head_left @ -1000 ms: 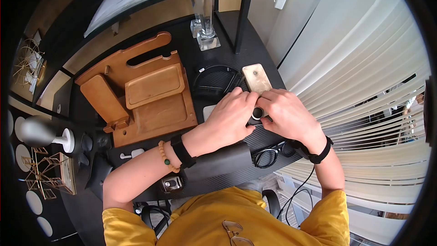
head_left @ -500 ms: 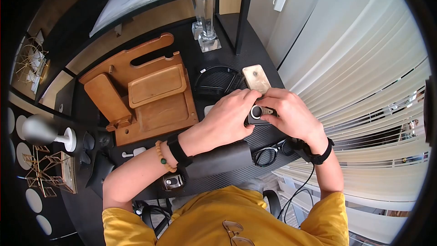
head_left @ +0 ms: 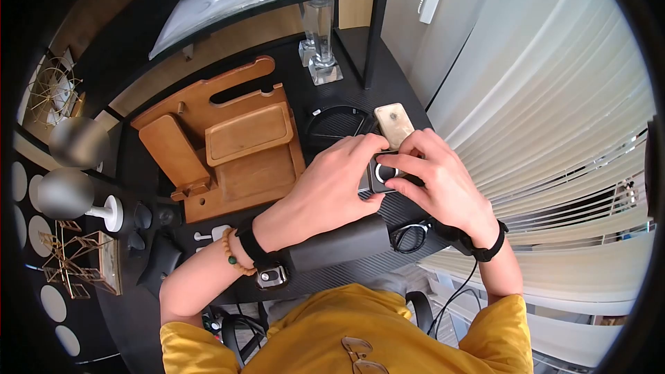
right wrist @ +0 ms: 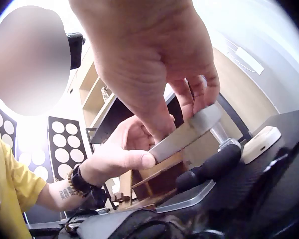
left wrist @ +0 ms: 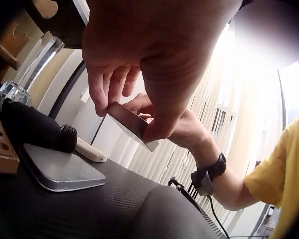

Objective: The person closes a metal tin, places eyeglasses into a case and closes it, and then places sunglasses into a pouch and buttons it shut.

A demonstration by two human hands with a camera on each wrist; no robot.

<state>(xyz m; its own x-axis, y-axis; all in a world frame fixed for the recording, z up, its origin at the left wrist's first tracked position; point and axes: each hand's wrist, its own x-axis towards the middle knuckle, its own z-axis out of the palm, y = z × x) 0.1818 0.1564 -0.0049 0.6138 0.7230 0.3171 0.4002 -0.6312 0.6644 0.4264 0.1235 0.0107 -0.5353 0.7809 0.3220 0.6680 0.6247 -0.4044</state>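
Both hands meet over a small flat dark slab (head_left: pixel 374 181) with a white-rimmed round disc (head_left: pixel 385 172) on its face. My left hand (head_left: pixel 324 181) grips the slab by its edges, thumb on the near side and fingers on the far side. My right hand (head_left: pixel 443 176) comes in from the other side, its index finger and thumb pinching about the disc. From the right wrist camera, the slab's pale edge (right wrist: pixel 184 134) tilts between the left thumb and the right fingers. Its underside faces the desk, with a gap below it in the left wrist view.
A gold phone (head_left: pixel 394 125) lies behind the hands, beside a black half-round tray (head_left: pixel 337 125). To the left stands a wooden organizer (head_left: pixel 242 187). A long black case (head_left: pixel 339 242) lies in front. A silver-grey slab (left wrist: pixel 65 169) rests on the desk; blinds (head_left: pixel 554 131) hang to the right.
Both hands have shifted slightly left with the slab. The right fingers have spread from covering it to either side of the disc, so more of the slab's face shows.
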